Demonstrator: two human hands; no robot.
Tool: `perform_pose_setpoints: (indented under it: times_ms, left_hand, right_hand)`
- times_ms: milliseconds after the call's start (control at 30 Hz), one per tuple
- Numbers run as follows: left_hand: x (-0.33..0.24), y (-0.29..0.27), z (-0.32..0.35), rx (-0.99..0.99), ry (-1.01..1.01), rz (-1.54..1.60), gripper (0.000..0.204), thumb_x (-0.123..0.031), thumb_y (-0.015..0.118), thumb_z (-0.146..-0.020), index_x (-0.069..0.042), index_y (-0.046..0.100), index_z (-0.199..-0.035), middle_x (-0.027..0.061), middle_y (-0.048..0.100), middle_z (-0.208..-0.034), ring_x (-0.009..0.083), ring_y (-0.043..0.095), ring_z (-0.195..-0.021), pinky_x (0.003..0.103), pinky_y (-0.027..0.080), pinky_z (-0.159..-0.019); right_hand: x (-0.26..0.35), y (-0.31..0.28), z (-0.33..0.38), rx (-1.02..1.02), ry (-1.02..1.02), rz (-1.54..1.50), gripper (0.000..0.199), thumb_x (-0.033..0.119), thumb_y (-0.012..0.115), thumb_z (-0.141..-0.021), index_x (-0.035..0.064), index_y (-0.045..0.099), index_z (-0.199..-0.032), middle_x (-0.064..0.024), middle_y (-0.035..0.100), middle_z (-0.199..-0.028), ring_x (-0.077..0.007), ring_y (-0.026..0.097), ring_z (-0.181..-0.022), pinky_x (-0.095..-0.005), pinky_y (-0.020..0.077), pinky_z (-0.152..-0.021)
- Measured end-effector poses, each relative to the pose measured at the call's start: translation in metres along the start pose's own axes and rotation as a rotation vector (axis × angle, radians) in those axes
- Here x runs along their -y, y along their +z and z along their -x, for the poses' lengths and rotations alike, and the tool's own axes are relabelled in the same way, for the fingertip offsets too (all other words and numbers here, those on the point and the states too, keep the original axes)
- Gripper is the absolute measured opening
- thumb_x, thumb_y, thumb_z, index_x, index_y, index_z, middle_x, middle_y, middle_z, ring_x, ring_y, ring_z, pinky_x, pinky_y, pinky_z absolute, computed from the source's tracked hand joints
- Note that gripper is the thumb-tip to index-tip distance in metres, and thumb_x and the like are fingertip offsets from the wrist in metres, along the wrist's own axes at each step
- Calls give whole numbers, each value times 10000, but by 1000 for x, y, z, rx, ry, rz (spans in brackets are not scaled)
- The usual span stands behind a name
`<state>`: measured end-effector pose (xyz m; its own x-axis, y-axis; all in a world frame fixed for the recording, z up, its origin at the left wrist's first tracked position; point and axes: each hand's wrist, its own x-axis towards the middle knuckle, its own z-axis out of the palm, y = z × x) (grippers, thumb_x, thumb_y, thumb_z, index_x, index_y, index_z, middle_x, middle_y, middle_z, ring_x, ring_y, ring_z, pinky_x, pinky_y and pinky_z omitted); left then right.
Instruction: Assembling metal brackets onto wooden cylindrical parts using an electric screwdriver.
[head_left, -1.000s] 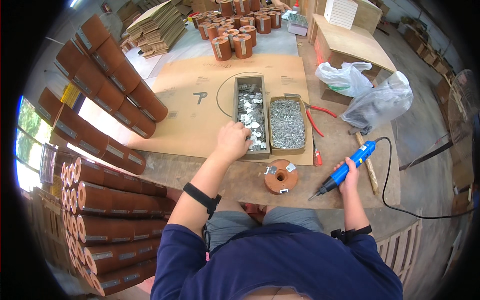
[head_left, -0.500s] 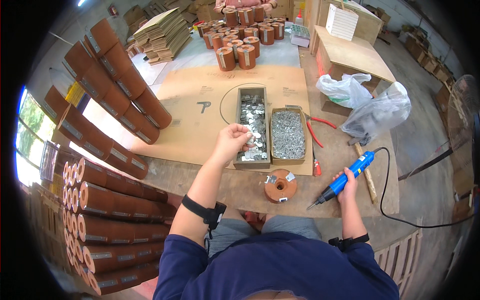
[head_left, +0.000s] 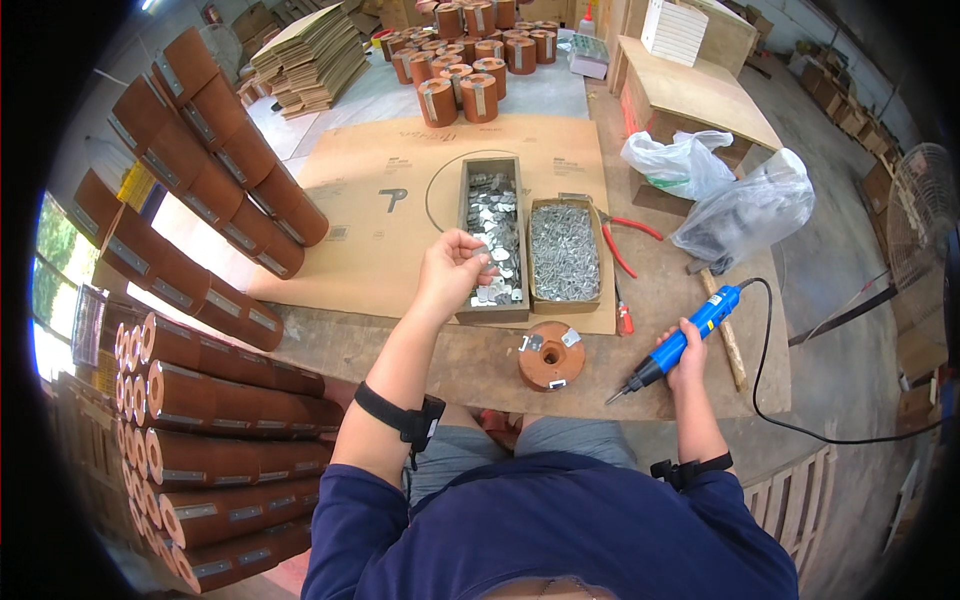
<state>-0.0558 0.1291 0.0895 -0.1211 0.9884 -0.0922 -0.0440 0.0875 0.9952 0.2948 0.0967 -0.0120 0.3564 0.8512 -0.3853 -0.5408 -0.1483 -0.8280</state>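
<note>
My right hand [head_left: 688, 358] is wrapped round a blue electric screwdriver [head_left: 700, 327], its bit pointing down to the left just above the table. My left hand [head_left: 455, 272] is closed in a pinch over the near left side of a long wooden box [head_left: 463, 222]. Between its fingertips is a small metal plate [head_left: 484, 252], partly hidden. Loose shiny metal plates [head_left: 495, 212] fill that box. Beside it stands a carton of screws [head_left: 565, 250]. A round brown block [head_left: 552, 372] with a centre hole lies in front of me, small metal pieces around its upper rim.
Red-handled pliers [head_left: 622, 250], a red-handled screwdriver [head_left: 624, 318] and a hammer [head_left: 728, 340] lie to the right, near plastic bags [head_left: 745, 220]. Brown cylinders [head_left: 230, 420] are stacked at left; more blocks [head_left: 480, 98] stand at the back. The power cord [head_left: 765, 385] trails right.
The whole view has shifted slightly, with the table contents now a little higher and further left. My left hand has come slightly back from the plates, still pinched. My right hand keeps the electric screwdriver.
</note>
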Motion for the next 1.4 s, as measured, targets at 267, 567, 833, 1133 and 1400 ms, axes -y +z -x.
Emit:
perform_pose_setpoints:
  times_ms: [267, 567, 833, 1133, 1400]
  left_hand:
    - [31, 4, -14, -71, 137, -291, 68, 40, 582, -782, 4, 537, -818, 64, 580, -755, 118, 583, -651, 235, 496, -572]
    - [12, 13, 19, -67, 380, -545, 74, -16, 630, -756, -27, 620, -828, 37, 619, -764, 103, 555, -675, 247, 448, -595]
    - [0, 42, 105, 77, 900, -809, 179, -19, 707, -622, -48, 623, -778, 73, 589, -716, 227, 562, -653, 312, 455, -639]
    - [19, 50, 119, 1, 954, -772, 194, -29, 731, -585, -66, 610, -732, 37, 582, -679, 196, 572, -646, 368, 455, -724]
    - [25, 48, 128, -2, 1027, -778, 215, 6, 693, -591, -76, 609, -771, 22, 615, -774, 192, 588, -705, 377, 435, -790]
  right_hand:
    - [0, 6, 4, -7, 15, 7, 300, 190, 628, -748, 56, 442, -941, -77, 512, -727, -196, 544, -631, -356, 504, -570]
    - [4, 6, 9, -22, -14, 40, 254, 206, 621, -757, 33, 478, -875, -75, 523, -720, -186, 547, -631, -340, 504, -588]
    - [3, 6, 2, 7, -14, 16, 289, 207, 639, -742, 29, 473, -897, -82, 525, -742, -198, 560, -650, -357, 511, -596]
    - [3, 4, 7, 1, 1, 23, 309, 213, 646, -733, 38, 465, -911, -82, 525, -757, -199, 558, -661, -364, 512, -607]
    - [4, 5, 7, 13, -19, 8, 282, 201, 631, -753, 38, 460, -906, -80, 522, -752, -197, 557, -653, -359, 508, -600]
